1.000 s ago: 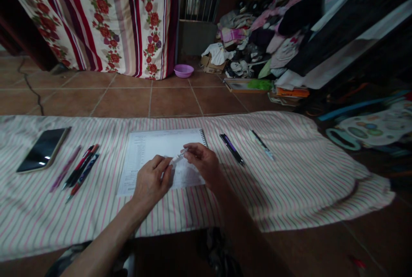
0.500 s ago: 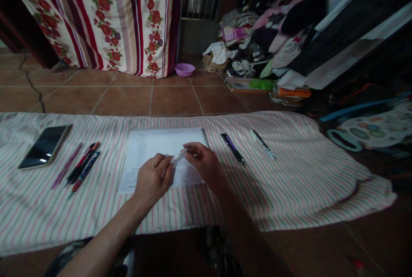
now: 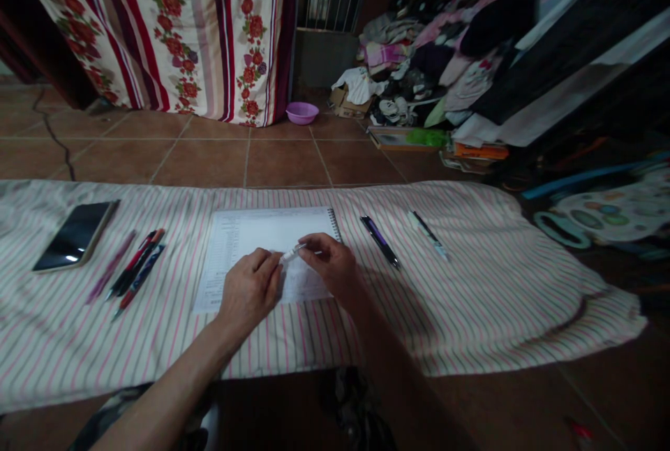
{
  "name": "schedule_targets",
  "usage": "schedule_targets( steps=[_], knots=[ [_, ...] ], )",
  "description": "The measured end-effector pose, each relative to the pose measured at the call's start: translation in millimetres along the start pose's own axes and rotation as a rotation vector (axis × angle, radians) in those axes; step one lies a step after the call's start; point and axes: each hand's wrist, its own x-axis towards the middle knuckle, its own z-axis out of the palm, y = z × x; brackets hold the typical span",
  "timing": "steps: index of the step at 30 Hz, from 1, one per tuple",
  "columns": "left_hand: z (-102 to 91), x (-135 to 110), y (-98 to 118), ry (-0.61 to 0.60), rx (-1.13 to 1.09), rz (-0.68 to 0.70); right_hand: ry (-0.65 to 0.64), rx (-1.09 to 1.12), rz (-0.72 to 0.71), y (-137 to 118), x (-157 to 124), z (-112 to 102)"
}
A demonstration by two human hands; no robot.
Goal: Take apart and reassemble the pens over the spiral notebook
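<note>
My left hand [image 3: 252, 285] and my right hand [image 3: 331, 264] meet over a spiral notebook [image 3: 266, 227]. Between them is a slim white pen [image 3: 292, 253], slightly tilted, its right end pinched by the fingertips of my right hand. The fingers of my left hand close round its other end, so much of it is hidden. Printed lines run along the left part of the notebook's page, and its wire coil is at the right. Just right of the notebook lies a black and purple pen [image 3: 380, 241]. Farther right is a pale pen with a black part [image 3: 429, 234].
A phone [image 3: 77, 236] lies at the left on the striped cloth [image 3: 293, 346]. Beside it are a purple pen [image 3: 111, 266] and several red and dark pens [image 3: 137, 271]. On the tiled floor beyond stand a purple basin [image 3: 302, 113] and a heap of clothes [image 3: 419, 60].
The view has shifted very slightly. Both hands keep their hold on the white pen, with only a tiny movement at the fingertips.
</note>
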Motion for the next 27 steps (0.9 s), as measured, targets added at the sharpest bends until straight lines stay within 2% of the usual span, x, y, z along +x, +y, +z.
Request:
schedule_targets(
  steps=[22, 27],
  knots=[
    [1.3, -2.2, -1.5, 0.064, 0.049, 0.07, -0.032, -0.111, -0.026, -4.1, -2.4, -0.7],
    [1.1, -1.7, -0.3, 0.087, 0.08, 0.104, -0.03, -0.222, -0.043, -6.5, -4.1, -1.7]
  ],
)
